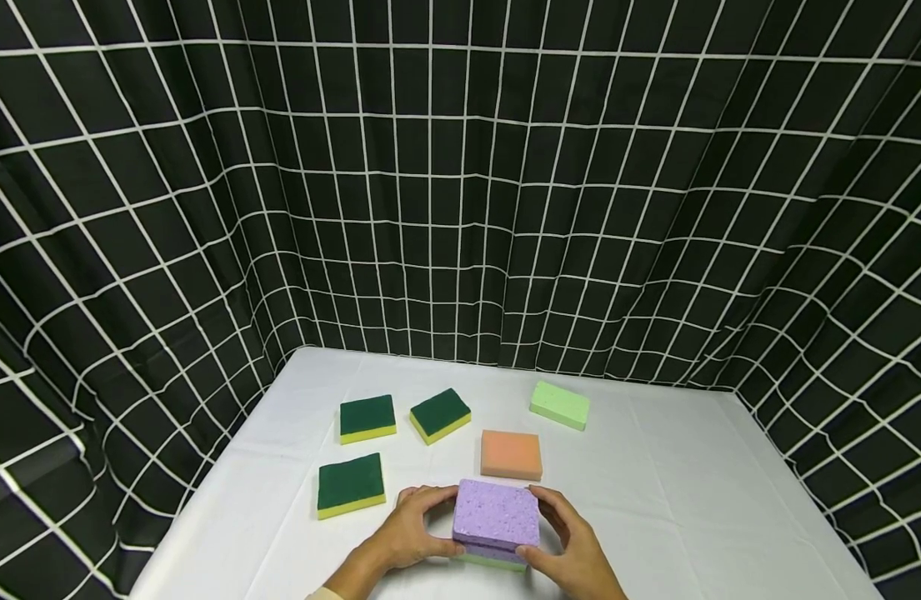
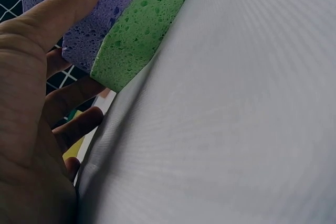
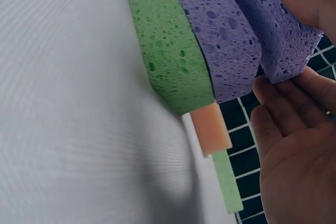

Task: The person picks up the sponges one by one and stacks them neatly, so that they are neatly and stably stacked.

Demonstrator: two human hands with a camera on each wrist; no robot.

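Both hands hold a purple sponge (image 1: 498, 510) by its two ends at the near middle of the table. My left hand (image 1: 409, 533) has its thumb on the near side, the other fingers reaching behind. On the opposite end, my right hand (image 1: 571, 546) pinches the sponge between thumb and fingers. Directly beneath lies a second purple sponge (image 3: 218, 35), with a narrow wedge-shaped gap showing between the two in the right wrist view. The lower purple one rests on a green sponge (image 3: 165, 51), which lies flat on the white cloth.
An orange sponge (image 1: 511, 454) lies just behind the stack, and a light green sponge (image 1: 560, 405) farther back right. Three green-and-yellow scouring sponges (image 1: 351, 483) are spread at the left. A black gridded curtain (image 1: 430, 208) surrounds the white-covered table (image 1: 670, 500).
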